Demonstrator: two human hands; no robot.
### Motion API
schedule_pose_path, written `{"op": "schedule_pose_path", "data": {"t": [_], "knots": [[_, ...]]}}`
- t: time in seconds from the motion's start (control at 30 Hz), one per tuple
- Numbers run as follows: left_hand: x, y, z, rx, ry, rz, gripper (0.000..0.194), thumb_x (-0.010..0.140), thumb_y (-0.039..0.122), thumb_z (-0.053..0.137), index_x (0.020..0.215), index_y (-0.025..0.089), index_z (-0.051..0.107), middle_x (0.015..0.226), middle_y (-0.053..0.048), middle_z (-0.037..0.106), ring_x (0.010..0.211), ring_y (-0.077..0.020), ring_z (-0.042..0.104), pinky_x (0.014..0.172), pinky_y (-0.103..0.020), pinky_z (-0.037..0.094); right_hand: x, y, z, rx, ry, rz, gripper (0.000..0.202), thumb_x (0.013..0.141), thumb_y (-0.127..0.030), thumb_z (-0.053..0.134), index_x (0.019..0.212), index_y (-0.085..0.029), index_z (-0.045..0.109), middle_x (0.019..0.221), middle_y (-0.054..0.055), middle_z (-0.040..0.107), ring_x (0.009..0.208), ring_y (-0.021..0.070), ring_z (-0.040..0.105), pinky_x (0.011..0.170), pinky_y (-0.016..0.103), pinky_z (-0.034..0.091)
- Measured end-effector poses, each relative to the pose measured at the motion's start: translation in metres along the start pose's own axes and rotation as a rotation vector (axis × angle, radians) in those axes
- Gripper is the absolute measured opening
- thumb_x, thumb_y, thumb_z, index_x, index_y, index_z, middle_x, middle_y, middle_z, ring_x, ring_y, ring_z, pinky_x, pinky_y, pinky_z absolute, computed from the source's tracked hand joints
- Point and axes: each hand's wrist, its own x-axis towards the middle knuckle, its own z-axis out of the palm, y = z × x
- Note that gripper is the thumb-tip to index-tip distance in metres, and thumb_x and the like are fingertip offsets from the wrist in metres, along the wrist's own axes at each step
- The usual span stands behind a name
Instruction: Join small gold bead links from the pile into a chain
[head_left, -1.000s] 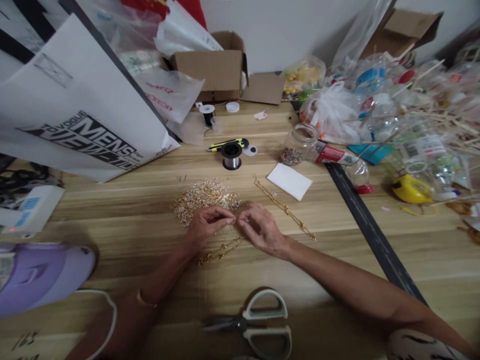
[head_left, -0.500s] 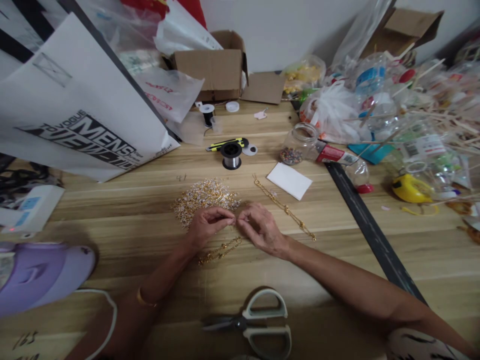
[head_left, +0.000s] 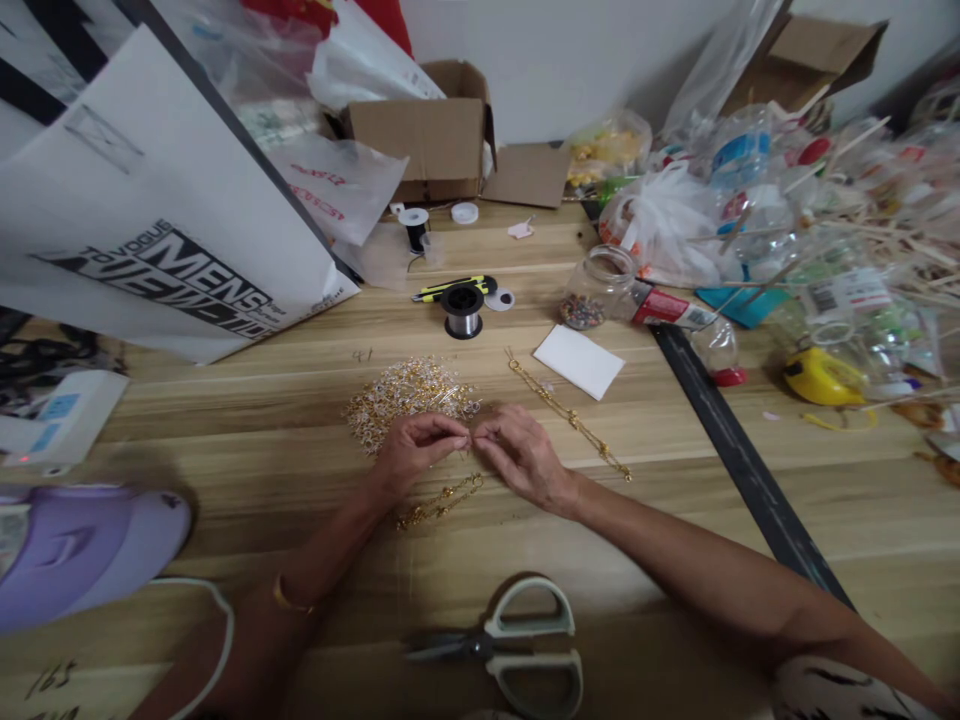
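My left hand (head_left: 416, 455) and my right hand (head_left: 525, 458) meet fingertip to fingertip over the wooden table. Both are closed in a pinch, and what sits between the fingers is too small to name. Just behind my left hand lies a pile of small gold and silver jewelry findings (head_left: 409, 392). A short gold chain (head_left: 442, 503) rests on the table below the fingertips. To the right of my right hand stretches a longer gold chain (head_left: 570, 418) with small gold beads along it.
Scissors (head_left: 487, 645) with pale handles lie near the front edge. Behind the pile stand a wire spool (head_left: 463, 310) and a jar of beads (head_left: 596, 290), with a folded white paper (head_left: 579, 361) nearby. A purple appliance (head_left: 97, 550) sits left; plastic bottles crowd the right.
My right fingertips have moved slightly left, closer to my left fingertips. Everything else stays in place.
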Motion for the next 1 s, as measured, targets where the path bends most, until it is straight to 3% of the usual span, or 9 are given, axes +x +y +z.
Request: {"op": "schedule_pose_path", "data": {"t": [0.23, 0.67, 1.0], "knots": [[0.0015, 0.0019, 0.0008, -0.012, -0.029, 0.109, 0.006, 0.067, 0.021, 0.071, 0.069, 0.015, 0.070, 0.073, -0.003, 0.068, 0.071, -0.0132, 0.061, 0.068, -0.023, 0.048, -0.0004, -0.0023, -0.0016, -0.002, 0.010, -0.007, 0.006, 0.088, -0.017, 0.047, 0.086, -0.018, 0.052, 0.079, 0.005, 0.058, 0.078, 0.0166, 0.051, 0.074, 0.032, 0.040], [0.0005, -0.0043, -0.0017, -0.057, 0.006, 0.007, 0.006, 0.066, 0.019, 0.072, 0.070, 0.016, 0.070, 0.070, -0.001, 0.070, 0.067, -0.0124, 0.063, 0.066, -0.022, 0.049, -0.0021, -0.0025, -0.0015, -0.015, 0.066, -0.097, 0.006, 0.086, -0.014, 0.049, 0.087, -0.019, 0.051, 0.077, 0.004, 0.056, 0.077, 0.0168, 0.050, 0.076, 0.035, 0.041], [0.0001, -0.0027, -0.0021, -0.068, -0.044, -0.001, 0.004, 0.069, 0.018, 0.070, 0.073, 0.015, 0.070, 0.068, 0.000, 0.070, 0.066, -0.0110, 0.063, 0.066, -0.021, 0.049, -0.0036, -0.0009, -0.0008, -0.035, 0.065, -0.097, 0.005, 0.086, -0.015, 0.048, 0.088, -0.019, 0.050, 0.076, 0.003, 0.057, 0.077, 0.0166, 0.051, 0.077, 0.035, 0.040]]}}
